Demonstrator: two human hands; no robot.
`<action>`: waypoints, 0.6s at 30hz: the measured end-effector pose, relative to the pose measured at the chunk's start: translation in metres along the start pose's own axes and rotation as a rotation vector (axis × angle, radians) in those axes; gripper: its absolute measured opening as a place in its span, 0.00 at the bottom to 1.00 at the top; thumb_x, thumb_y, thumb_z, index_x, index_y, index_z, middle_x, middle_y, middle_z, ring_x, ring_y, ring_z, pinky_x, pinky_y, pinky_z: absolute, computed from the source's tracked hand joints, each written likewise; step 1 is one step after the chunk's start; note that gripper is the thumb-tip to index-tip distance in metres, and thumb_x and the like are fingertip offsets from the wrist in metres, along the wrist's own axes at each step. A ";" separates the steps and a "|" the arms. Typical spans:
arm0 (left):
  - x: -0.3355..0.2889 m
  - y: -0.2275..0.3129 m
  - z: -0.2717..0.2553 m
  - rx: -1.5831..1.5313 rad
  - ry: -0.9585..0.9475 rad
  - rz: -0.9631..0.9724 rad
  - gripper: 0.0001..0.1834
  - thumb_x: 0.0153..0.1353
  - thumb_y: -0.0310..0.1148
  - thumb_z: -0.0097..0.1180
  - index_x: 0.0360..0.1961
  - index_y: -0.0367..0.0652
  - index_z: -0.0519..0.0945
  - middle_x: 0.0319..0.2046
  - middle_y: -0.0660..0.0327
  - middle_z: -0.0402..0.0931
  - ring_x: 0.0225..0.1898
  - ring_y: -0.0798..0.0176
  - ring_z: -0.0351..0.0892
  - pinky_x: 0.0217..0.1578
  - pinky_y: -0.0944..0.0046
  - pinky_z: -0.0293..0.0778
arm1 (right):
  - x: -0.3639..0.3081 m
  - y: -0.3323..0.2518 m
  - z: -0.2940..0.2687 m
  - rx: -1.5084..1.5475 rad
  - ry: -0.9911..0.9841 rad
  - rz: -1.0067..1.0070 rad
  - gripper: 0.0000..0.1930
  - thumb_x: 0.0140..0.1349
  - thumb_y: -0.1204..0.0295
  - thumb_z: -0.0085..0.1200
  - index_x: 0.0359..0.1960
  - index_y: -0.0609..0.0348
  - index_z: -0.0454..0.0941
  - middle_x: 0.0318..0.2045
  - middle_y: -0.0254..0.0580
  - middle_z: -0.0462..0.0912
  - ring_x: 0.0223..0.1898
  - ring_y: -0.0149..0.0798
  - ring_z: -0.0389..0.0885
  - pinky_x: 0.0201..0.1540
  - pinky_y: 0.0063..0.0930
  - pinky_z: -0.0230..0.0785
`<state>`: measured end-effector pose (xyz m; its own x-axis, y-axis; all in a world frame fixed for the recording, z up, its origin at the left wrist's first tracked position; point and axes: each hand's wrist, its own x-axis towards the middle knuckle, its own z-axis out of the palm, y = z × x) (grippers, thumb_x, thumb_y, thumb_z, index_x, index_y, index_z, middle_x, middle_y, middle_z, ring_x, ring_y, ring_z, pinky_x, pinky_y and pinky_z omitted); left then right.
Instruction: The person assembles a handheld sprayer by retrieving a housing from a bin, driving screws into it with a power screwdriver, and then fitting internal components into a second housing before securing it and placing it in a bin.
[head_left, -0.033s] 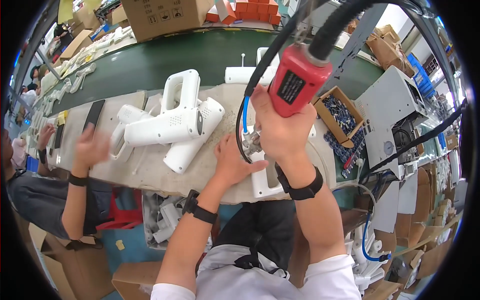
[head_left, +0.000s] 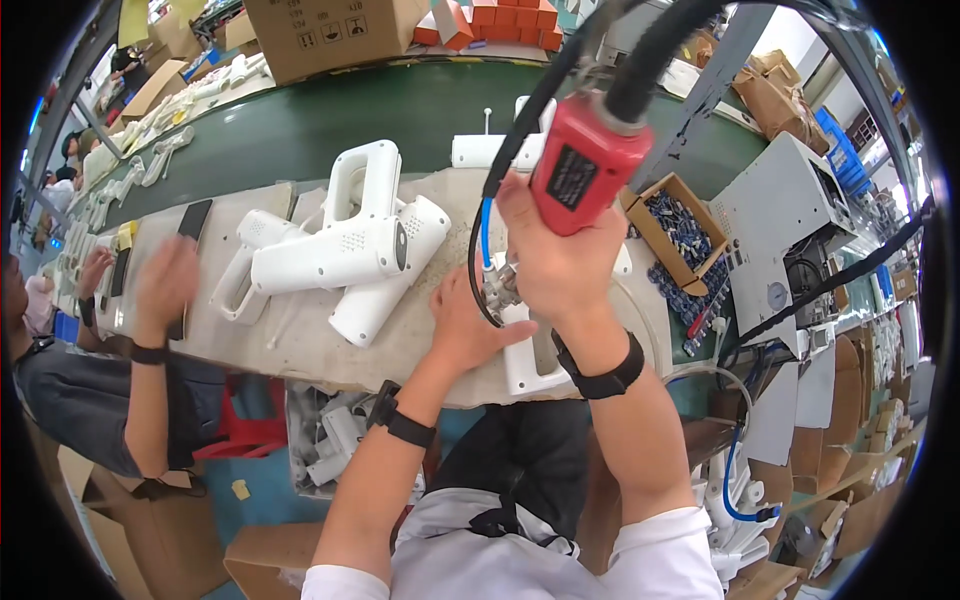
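Two hands of yours meet over one white housing (head_left: 522, 374), which lies on the pale work mat (head_left: 300, 345) just past its front edge, its looped handle pointing toward six o'clock. Your right hand (head_left: 567, 258) is wrapped firmly around the red power driver (head_left: 607, 135), which leans with its top toward one o'clock. Your left hand (head_left: 462, 318) lies spread at the housing's ten o'clock side, thumb stretched toward the plastic beside the metal fitting (head_left: 503, 288). Your hands hide the contact, so you can't tell from here whether the left fingers truly pinch the housing or only steady it.

The driver probably feels dense and top-heavy, with the thick black cable (head_left: 650, 65) tugging toward twelve o'clock; a full wrap around the red body, wrist in line, should suit it. The housing looks light, stiff and rather slick, liable to skid or scuff under side pressure. Its looped handle offers the surest hold, with a flat palm on the barrel as the steadier.

From that housing, a pile of similar white housings (head_left: 330, 268) sits at ten o'clock, and a cardboard tray (head_left: 712, 260) of small blue parts (head_left: 678, 222) at two. Your co-worker's blurred hand (head_left: 168, 285) is at nine, well apart from yours.
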<state>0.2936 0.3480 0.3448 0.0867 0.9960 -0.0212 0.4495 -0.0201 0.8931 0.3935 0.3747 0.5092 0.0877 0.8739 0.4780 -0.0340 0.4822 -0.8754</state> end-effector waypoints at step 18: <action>0.023 0.009 0.007 0.122 0.260 0.066 0.53 0.45 0.43 0.64 0.69 0.37 0.51 0.64 0.40 0.51 0.62 0.41 0.61 0.60 0.54 0.64 | -0.003 -0.051 -0.066 0.003 0.120 -0.137 0.06 0.62 0.74 0.58 0.35 0.64 0.75 0.16 0.34 0.74 0.14 0.26 0.70 0.15 0.18 0.58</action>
<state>0.3057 0.3697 0.3494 -0.1044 0.9808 0.1650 0.5557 -0.0801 0.8275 0.4606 0.3434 0.5478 0.2096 0.7868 0.5805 -0.0166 0.5965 -0.8025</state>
